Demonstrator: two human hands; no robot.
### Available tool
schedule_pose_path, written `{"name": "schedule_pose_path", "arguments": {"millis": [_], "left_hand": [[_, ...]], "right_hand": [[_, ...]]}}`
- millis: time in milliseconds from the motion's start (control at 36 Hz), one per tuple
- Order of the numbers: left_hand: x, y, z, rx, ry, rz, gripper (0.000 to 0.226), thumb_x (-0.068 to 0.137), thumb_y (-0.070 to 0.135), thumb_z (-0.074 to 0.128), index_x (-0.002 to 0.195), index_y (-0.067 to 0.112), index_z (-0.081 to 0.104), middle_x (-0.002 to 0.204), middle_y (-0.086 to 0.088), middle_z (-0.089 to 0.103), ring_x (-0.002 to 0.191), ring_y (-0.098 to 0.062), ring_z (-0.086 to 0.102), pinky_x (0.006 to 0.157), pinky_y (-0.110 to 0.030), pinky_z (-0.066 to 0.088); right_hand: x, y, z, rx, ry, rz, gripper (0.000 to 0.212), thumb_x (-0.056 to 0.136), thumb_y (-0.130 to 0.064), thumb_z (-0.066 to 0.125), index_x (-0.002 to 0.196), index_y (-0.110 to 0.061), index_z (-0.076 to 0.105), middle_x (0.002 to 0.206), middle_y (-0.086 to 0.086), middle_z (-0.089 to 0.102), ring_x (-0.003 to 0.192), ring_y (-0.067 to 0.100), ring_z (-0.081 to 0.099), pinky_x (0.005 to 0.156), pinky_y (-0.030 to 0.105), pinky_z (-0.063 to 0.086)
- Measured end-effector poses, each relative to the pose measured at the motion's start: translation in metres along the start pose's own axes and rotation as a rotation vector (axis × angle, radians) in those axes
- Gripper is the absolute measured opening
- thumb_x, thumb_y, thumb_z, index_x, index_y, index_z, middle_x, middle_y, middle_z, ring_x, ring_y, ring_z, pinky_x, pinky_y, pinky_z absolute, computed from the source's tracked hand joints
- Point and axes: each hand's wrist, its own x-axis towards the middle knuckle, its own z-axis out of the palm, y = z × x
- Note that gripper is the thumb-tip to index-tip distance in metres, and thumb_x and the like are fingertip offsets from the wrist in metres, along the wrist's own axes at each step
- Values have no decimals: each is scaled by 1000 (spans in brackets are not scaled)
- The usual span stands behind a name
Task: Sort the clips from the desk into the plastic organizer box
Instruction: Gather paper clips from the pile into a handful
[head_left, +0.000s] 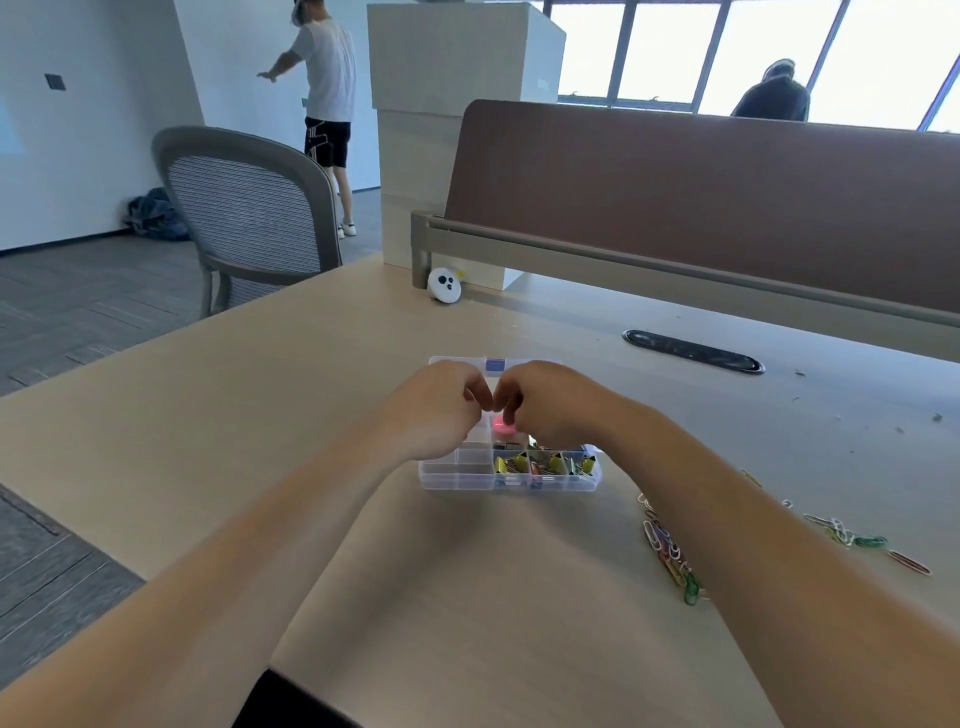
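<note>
Both hands hang over the clear plastic organizer box (452, 475). The left hand (439, 410) and the right hand (550, 405) have their fingers curled in, and the fingertips almost meet in the middle. Just under the right fingertips (506, 410) is a small pink thing (503, 428). It is blurry, so I cannot tell if the fingers pinch it or are only close to it. I cannot tell if the left fingers hold anything either.

The box sits right below the fingers on the desk (260, 415). Its lid (493, 365) shows just past the fingertips. In the slots closer to the person than the fingers lie yellow and black binder clips (540, 464). The slots under the left hand look bare.

The paper clips (667, 553) not yet sorted lie well off to the right of the fingers, beside the right arm. A few more clips (841, 535) lie farther out.

I think these clips are light, thin and smooth, and they bend a bit. They look tangled in a bunch, so a pull may drag several along. A good hold is a pinch on one round end with thumb and first finger.

The box looks light too, so a bump could push it. The slot walls are thin and low. There is lots of open desk on both sides of the fingers to move in.
</note>
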Motion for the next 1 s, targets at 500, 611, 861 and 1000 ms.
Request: {"name": "schedule_pose_path", "arguments": {"millis": [500, 611, 861, 1000], "left_hand": [[0, 2, 0, 7, -1, 3, 26, 94, 9, 45, 101, 22, 66, 75, 18, 53, 69, -2, 55, 59, -17, 42], [-1, 1, -1, 2, -8, -2, 27, 93, 9, 44, 101, 21, 66, 75, 17, 53, 70, -3, 55, 59, -20, 42], [-2, 2, 0, 7, -2, 9, 24, 93, 11, 45, 92, 24, 64, 72, 15, 55, 68, -7, 56, 57, -22, 41], [-2, 1, 0, 6, -4, 7, 25, 92, 9, 45, 93, 23, 66, 72, 16, 54, 68, -5, 55, 62, -22, 44]], "right_hand": [[2, 4, 1, 72, 54, -18, 32, 83, -10, 72, 114, -19, 66, 100, -5, 66, 81, 11, 60, 73, 21, 48], [2, 3, 3, 54, 70, -22, 31, 86, -5, 67, 114, -18, 67, 104, -2, 67, 82, 11, 58, 73, 19, 44], [-3, 0, 3, 37, 45, -46, 33, 88, -3, 62, 116, -19, 67, 104, -1, 69, 89, 16, 61, 68, 18, 45], [-4, 1, 1, 72, 60, -38, 36, 85, 0, 59, 114, -21, 68, 103, -4, 71, 90, 12, 64, 75, 21, 50]]}}
